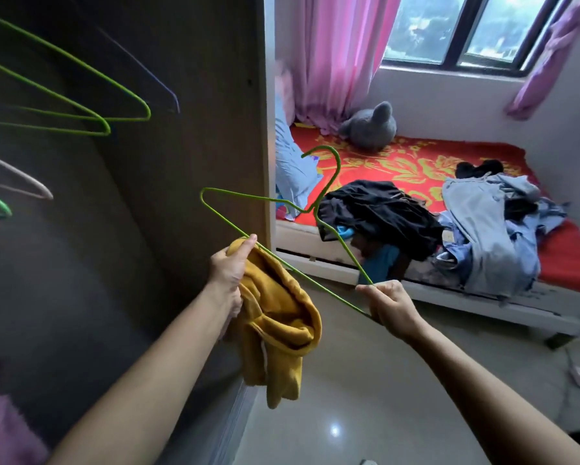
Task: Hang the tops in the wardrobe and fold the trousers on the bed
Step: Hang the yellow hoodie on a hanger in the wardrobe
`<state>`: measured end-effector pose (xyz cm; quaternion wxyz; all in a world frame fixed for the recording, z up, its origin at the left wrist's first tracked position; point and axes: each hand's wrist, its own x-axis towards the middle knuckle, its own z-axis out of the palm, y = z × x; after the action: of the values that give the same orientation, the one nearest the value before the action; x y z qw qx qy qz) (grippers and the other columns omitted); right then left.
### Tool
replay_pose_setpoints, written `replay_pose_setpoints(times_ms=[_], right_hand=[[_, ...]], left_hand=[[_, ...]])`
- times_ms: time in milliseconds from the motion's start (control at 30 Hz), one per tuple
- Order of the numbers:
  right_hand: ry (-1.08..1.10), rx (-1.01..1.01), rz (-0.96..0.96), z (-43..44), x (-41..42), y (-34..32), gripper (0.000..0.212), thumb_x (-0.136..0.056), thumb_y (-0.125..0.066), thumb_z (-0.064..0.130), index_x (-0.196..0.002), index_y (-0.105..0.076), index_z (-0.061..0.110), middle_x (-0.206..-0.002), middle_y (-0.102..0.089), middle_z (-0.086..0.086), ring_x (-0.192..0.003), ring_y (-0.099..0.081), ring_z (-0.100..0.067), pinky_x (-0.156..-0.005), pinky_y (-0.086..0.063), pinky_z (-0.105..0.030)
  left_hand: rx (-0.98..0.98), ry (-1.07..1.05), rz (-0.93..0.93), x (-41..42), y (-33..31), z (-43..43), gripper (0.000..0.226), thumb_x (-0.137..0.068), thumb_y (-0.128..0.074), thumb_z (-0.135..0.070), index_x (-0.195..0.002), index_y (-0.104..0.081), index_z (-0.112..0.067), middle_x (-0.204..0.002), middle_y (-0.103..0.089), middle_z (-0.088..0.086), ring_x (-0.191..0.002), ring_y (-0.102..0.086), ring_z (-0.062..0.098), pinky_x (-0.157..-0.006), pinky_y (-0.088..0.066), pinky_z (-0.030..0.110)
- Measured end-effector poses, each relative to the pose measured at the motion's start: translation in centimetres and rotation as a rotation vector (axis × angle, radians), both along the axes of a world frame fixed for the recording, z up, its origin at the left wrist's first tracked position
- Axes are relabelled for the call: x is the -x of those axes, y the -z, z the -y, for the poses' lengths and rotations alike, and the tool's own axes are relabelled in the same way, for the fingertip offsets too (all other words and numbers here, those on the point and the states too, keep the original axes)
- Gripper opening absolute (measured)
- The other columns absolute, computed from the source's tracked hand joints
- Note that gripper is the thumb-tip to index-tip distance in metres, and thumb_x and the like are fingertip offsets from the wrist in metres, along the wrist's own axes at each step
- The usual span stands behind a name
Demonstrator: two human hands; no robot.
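At the open wardrobe [181, 95], left hand [228, 266] bunches the mustard top [278, 317], fingers pinching cloth against the green wire hanger [271, 229]; right hand [387, 302] pinches the hanger's corner, steadying it for threading. Trousers pile [382, 213] on the bed [567, 256], two o'clock.

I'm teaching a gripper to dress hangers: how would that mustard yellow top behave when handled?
Probably floppy: the mustard top sags in bunched folds below the left hand. It looks thick and fleecy, so likely grippy rather than slippery. It seems light enough, since one hand holds it while also pinching the green hanger, which the right hand steadies.
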<state>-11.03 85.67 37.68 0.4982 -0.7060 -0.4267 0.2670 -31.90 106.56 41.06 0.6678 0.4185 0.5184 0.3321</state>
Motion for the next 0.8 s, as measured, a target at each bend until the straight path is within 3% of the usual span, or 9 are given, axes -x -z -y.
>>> replay_pose_setpoints(times_ms=[100,267,400,500,633,733,800], right_hand=[[-0.021,-0.076,0.055,1.1,-1.3,-1.0,0.050,-0.083,-0.060,0.044,-0.045,-0.038,0.021,-0.043,-0.033,0.004,-0.042,-0.026,-0.013,-0.044,-0.025,-0.029],[-0.072,0.037,0.090,2.5,-5.2,-2.0,0.044,-0.085,-0.057,0.039,-0.048,-0.039,0.022,-0.044,-0.038,0.008,-0.042,-0.033,-0.010,-0.048,-0.030,-0.028],[-0.105,-0.098,0.022,2.6,-6.6,-3.9,0.023,-0.089,-0.067,0.046,-0.082,-0.061,0.025,-0.060,-0.054,0.005,-0.054,-0.054,-0.012,-0.052,-0.046,-0.026],[-0.039,-0.230,-0.144,2.3,-7.3,-5.2,0.027,-0.097,-0.058,0.045,-0.112,-0.062,0.023,-0.062,-0.051,0.010,-0.055,-0.050,-0.007,-0.052,-0.042,-0.027],[0.037,-0.248,0.011,4.1,-9.9,-4.9,0.028,-0.106,-0.046,0.031,-0.104,-0.071,0.017,-0.060,-0.058,0.028,-0.061,-0.057,0.006,-0.063,-0.039,-0.010],[-0.017,-0.129,0.058,6.5,-12.0,-3.9,0.027,-0.104,-0.051,0.034,-0.096,-0.075,0.023,-0.089,-0.073,0.020,-0.092,-0.066,0.005,-0.084,-0.045,-0.016],[-0.056,-0.015,0.115,8.0,-13.1,-3.0,0.028,-0.102,-0.052,0.037,-0.090,-0.074,0.028,-0.090,-0.074,0.015,-0.092,-0.065,0.002,-0.085,-0.046,-0.022]], left_hand=[[-0.004,0.013,-0.002,-1.4,-1.7,0.8,0.045,-0.074,-0.080,-0.053,-0.101,-0.063,-0.021,-0.097,-0.069,0.006,-0.088,-0.068,0.029,-0.070,-0.059,0.038],[-0.123,-0.017,-0.072,-5.2,-3.5,3.0,0.019,-0.088,-0.070,-0.041,-0.090,-0.062,-0.024,-0.096,-0.068,0.005,-0.085,-0.066,0.023,-0.061,-0.053,0.031],[-0.279,0.115,-0.092,-9.1,-3.8,6.1,0.023,-0.089,-0.071,-0.039,-0.092,-0.069,-0.016,-0.091,-0.071,0.007,-0.085,-0.068,0.023,-0.073,-0.060,0.038],[-0.296,0.273,-0.112,-11.3,-3.5,8.2,0.024,-0.084,-0.077,-0.030,-0.101,-0.069,-0.016,-0.095,-0.072,0.008,-0.086,-0.070,0.023,-0.070,-0.061,0.036],[-0.257,0.474,-0.222,-11.3,-2.2,7.6,0.041,-0.083,-0.076,-0.010,-0.121,-0.062,-0.018,-0.108,-0.067,0.013,-0.097,-0.068,0.030,-0.077,-0.060,0.040],[-0.433,0.254,-0.416,-11.6,-0.9,7.5,0.028,-0.092,-0.059,-0.005,-0.109,-0.066,-0.027,-0.097,-0.067,0.001,-0.090,-0.064,0.020,-0.058,-0.053,0.019],[-0.547,0.119,-0.471,-12.0,-0.2,7.6,0.025,-0.094,-0.056,-0.005,-0.100,-0.068,-0.027,-0.091,-0.066,-0.006,-0.086,-0.062,0.014,-0.066,-0.051,0.022]])
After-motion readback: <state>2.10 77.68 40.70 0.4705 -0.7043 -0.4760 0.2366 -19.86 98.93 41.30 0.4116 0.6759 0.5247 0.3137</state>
